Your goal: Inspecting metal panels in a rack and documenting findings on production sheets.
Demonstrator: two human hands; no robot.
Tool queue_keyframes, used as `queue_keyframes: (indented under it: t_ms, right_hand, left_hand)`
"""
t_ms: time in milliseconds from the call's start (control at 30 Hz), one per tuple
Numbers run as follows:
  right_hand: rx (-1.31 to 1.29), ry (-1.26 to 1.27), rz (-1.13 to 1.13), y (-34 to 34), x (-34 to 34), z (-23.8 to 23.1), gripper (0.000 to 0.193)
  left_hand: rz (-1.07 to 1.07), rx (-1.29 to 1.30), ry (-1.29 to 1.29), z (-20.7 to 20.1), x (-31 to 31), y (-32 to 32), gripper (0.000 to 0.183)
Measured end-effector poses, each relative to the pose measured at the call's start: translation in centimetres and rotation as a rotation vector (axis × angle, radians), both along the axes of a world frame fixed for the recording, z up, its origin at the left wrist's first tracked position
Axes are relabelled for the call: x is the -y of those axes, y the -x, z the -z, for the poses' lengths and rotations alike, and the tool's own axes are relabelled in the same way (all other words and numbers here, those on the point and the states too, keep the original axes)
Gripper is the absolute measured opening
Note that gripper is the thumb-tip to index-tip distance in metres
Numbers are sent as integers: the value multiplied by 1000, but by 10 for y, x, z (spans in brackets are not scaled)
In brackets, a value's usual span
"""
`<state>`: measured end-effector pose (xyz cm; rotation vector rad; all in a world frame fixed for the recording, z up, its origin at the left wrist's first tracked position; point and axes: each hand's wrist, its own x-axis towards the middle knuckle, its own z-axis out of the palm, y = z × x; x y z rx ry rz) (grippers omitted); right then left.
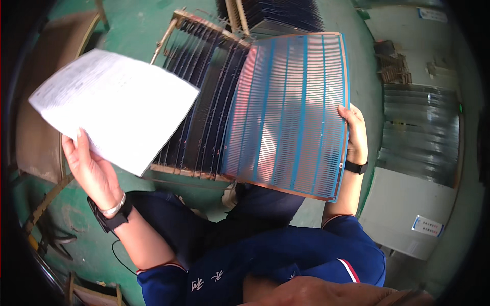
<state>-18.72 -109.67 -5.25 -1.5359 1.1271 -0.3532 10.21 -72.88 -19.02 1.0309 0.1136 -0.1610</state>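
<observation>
My left hand (92, 166) pinches the lower left edge of a white sheet of paper (132, 109), thumb on top and fingers beneath. Faint print covers part of the sheet. My right hand (356, 130) grips the right edge of a large circuit board panel (286, 117), blue with rows of fine copper-coloured strips and a copper rim. The panel is tilted and catches bright reflections. Behind both, a slotted rack (204, 97) holds several dark panels on edge; the paper and the panel hide parts of it.
Another stack of dark panels (286, 18) stands beyond the rack on the green floor. Along the right is a grey table (408, 204) bearing a pile of shiny panels (418, 135) and a label. A brown board (48, 117) stands at the left. My legs are just below the rack.
</observation>
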Motion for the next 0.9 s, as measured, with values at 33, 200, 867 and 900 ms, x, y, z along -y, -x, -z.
queue_keyframes:
  t_ms: [33, 200, 867, 900]
  right_hand:
    - [28, -22, 3, 0, -1, -7, 21]
    - [198, -24, 53, 14, 1, -41, 25]
    - [661, 106, -7, 57, 40, -44, 25]
    - [666, 101, -11, 56, 40, -42, 25]
  left_hand:
    - [-11, -5, 19, -7, 1, 4, 28]
    - [-51, 20, 34, -15, 11, 22, 28]
    - [-112, 61, 101, -45, 43, 63, 29]
    - [-114, 59, 102, -46, 41, 63, 30]
